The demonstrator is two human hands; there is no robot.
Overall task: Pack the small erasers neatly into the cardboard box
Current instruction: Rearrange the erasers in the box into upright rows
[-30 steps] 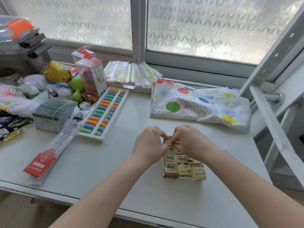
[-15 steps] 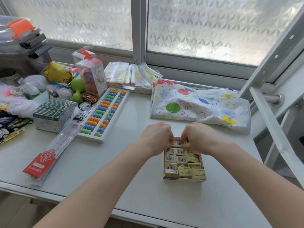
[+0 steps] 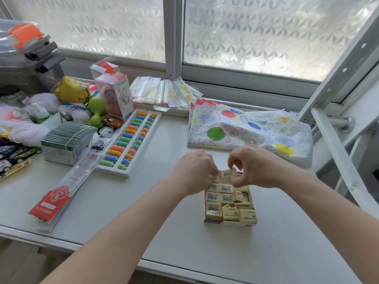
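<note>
Pale grey table (image 3: 143, 201) beneath a frosted, diamond-patterned window (image 3: 256, 33), daylight glowing through. Grey window frame (image 3: 172, 35) upright beyond the grip. White perforated metal rack (image 3: 340, 78) slanting to its right. Light floor (image 3: 16, 261) below the near-left table edge.

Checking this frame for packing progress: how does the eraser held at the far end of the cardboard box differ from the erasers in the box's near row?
The held eraser is raised above the cardboard box, pinched by the right hand; the near-row erasers lie seated inside, untouched. The held eraser shows a barcode; most near-row erasers show plain cream faces with small print. Both are small cream wrapped blocks. The left hand curls at the box's far end.
</note>
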